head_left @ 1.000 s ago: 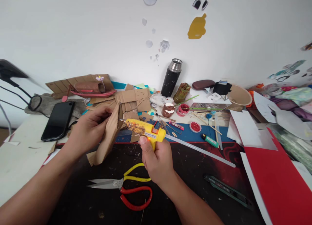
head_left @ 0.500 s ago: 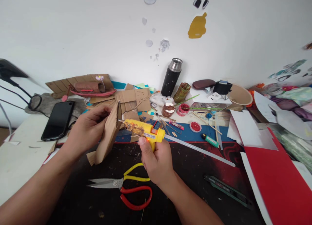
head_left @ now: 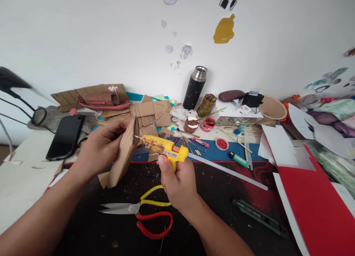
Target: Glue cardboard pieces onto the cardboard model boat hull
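My left hand (head_left: 101,147) grips a folded brown cardboard piece (head_left: 122,158), held upright above the dark mat. My right hand (head_left: 179,184) is wrapped round the handle of a yellow glue gun (head_left: 163,148). Its metal nozzle touches the upper right edge of the cardboard. A long clear glue stick (head_left: 227,171) sticks out of the gun's back toward the right, and a small orange light glows on the handle.
Yellow and red scissors (head_left: 144,211) lie just below my hands. A black phone (head_left: 65,137) rests at the left. Behind are cardboard scraps (head_left: 151,113), a black flask (head_left: 195,88), paint pots (head_left: 208,125), a green lighter (head_left: 238,160), a dark cutter (head_left: 257,217) and red paper (head_left: 318,208).
Almost nothing differs. The glue gun's nozzle stays against the cardboard edge, with both hands holding nearly still.
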The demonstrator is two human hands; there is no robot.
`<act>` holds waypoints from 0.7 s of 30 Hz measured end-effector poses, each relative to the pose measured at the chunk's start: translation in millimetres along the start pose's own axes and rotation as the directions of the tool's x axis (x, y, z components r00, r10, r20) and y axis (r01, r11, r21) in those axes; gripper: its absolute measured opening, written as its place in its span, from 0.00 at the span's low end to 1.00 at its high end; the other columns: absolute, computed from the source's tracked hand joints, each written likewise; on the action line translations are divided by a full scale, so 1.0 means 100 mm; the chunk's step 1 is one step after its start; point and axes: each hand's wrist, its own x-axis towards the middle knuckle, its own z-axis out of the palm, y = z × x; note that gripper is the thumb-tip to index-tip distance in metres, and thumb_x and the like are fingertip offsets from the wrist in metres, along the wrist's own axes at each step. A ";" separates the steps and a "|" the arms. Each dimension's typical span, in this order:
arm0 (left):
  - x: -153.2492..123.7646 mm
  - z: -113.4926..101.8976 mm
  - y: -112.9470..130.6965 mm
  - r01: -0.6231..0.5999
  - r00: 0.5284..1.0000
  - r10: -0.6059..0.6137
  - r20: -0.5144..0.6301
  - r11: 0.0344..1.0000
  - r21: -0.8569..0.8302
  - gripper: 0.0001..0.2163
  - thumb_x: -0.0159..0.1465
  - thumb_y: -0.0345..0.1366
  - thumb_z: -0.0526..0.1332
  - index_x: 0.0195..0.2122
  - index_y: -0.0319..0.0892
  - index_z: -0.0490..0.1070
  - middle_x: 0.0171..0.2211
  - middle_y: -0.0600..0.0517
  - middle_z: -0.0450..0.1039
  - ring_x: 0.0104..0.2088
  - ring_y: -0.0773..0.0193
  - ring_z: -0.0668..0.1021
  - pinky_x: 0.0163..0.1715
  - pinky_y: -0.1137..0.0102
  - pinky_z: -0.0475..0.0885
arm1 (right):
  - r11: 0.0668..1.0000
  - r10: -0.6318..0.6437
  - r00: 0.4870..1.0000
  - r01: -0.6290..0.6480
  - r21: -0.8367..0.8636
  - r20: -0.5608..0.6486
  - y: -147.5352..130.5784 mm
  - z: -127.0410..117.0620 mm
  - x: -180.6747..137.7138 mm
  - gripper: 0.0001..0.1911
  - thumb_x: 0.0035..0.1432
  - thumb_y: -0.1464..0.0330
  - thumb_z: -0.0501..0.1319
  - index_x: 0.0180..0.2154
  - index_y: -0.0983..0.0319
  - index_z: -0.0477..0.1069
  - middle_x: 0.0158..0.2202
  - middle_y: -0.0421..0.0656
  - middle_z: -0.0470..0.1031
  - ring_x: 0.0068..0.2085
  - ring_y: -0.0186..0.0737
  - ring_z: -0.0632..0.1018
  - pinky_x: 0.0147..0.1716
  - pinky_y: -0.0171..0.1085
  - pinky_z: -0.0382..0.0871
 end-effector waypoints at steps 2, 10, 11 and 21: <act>0.00 -0.01 -0.01 -0.005 1.000 0.005 0.002 1.000 0.013 0.09 0.64 0.40 0.63 0.39 0.47 0.82 0.35 0.53 0.85 0.33 0.58 0.80 0.36 0.67 0.73 | 1.000 0.008 1.000 -0.008 -0.002 0.002 0.00 0.00 0.00 0.32 0.77 0.49 0.56 0.21 0.55 0.58 0.13 0.36 0.60 0.18 0.34 0.65 0.18 0.35 0.58; 0.01 0.01 0.02 -0.028 1.000 0.028 0.007 0.999 0.028 0.08 0.65 0.40 0.62 0.37 0.46 0.81 0.32 0.53 0.83 0.32 0.57 0.80 0.35 0.66 0.72 | 1.000 0.018 1.000 -0.019 -0.016 -0.009 -0.03 -0.01 0.00 0.32 0.77 0.49 0.55 0.21 0.55 0.58 0.13 0.36 0.59 0.18 0.35 0.65 0.19 0.35 0.58; 0.01 0.01 0.03 -0.037 0.999 0.037 0.009 0.999 0.027 0.08 0.65 0.40 0.62 0.37 0.46 0.81 0.32 0.54 0.82 0.32 0.58 0.79 0.35 0.66 0.72 | 1.000 0.015 1.000 -0.015 -0.010 -0.011 -0.03 -0.01 0.00 0.32 0.77 0.49 0.56 0.21 0.55 0.58 0.13 0.36 0.59 0.18 0.35 0.65 0.19 0.35 0.58; 0.01 0.00 0.02 -0.051 0.998 0.050 0.028 0.998 0.027 0.08 0.65 0.40 0.62 0.38 0.46 0.81 0.33 0.53 0.84 0.33 0.58 0.81 0.37 0.67 0.72 | 0.999 0.018 1.000 -0.019 -0.026 -0.024 -0.02 0.01 -0.01 0.33 0.77 0.48 0.55 0.20 0.55 0.58 0.14 0.36 0.60 0.18 0.34 0.66 0.19 0.35 0.59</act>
